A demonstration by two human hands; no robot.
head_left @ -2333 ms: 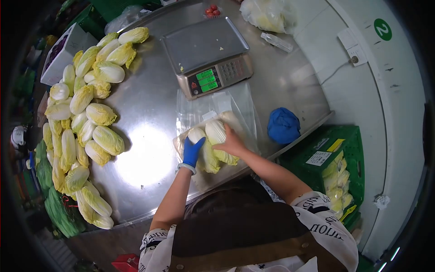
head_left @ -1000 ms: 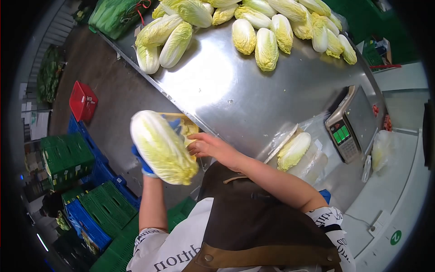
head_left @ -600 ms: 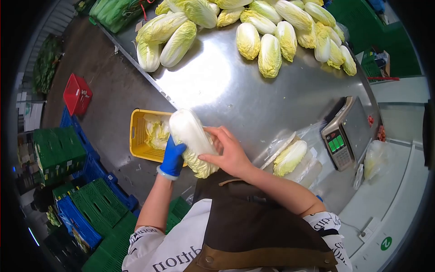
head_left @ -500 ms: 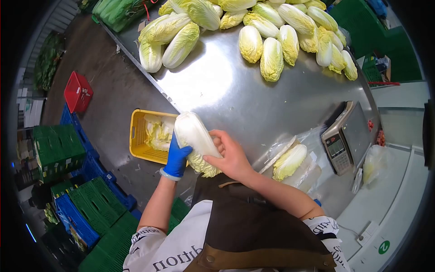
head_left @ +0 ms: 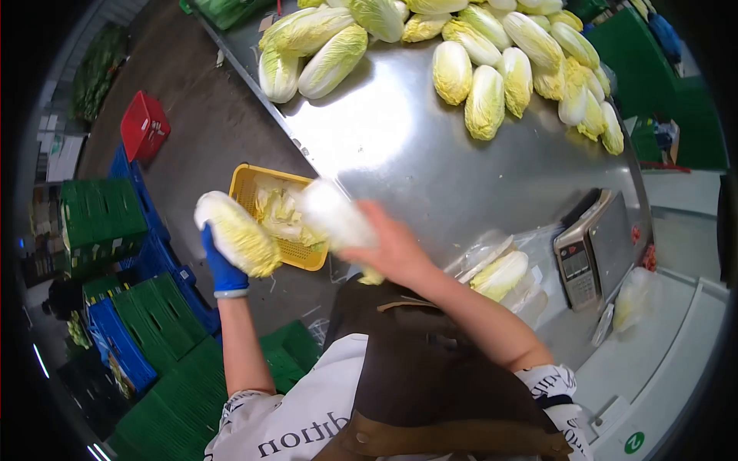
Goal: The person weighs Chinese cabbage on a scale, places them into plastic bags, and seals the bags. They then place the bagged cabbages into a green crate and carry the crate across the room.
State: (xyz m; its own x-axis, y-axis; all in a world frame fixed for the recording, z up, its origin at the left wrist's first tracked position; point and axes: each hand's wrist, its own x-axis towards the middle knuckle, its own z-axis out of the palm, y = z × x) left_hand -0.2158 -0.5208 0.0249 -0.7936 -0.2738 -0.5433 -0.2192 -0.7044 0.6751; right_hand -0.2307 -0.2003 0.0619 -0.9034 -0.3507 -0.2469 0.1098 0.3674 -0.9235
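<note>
My left hand (head_left: 221, 265), in a blue glove, grips a napa cabbage (head_left: 242, 237) from below, out to the left of the yellow basket (head_left: 304, 255). My bare right hand (head_left: 393, 244) holds a white cabbage leaf (head_left: 336, 215), smeared by motion, over the basket's right side. The two are apart from each other. Loose pale leaves (head_left: 278, 206) lie inside the basket, which stands beside the metal table (head_left: 453, 184).
Many napa cabbages (head_left: 530, 42) are heaped along the table's far side. At the right, a single cabbage (head_left: 500, 276) lies on clear plastic near a scale (head_left: 578, 273). Green crates (head_left: 157, 326), blue crates (head_left: 123, 349) and a red basket (head_left: 146, 127) stand on the left.
Both hands were together on the cabbage. My left hand has carried it left, while my right hand now has a leaf separated from it. The view has shifted slightly.
</note>
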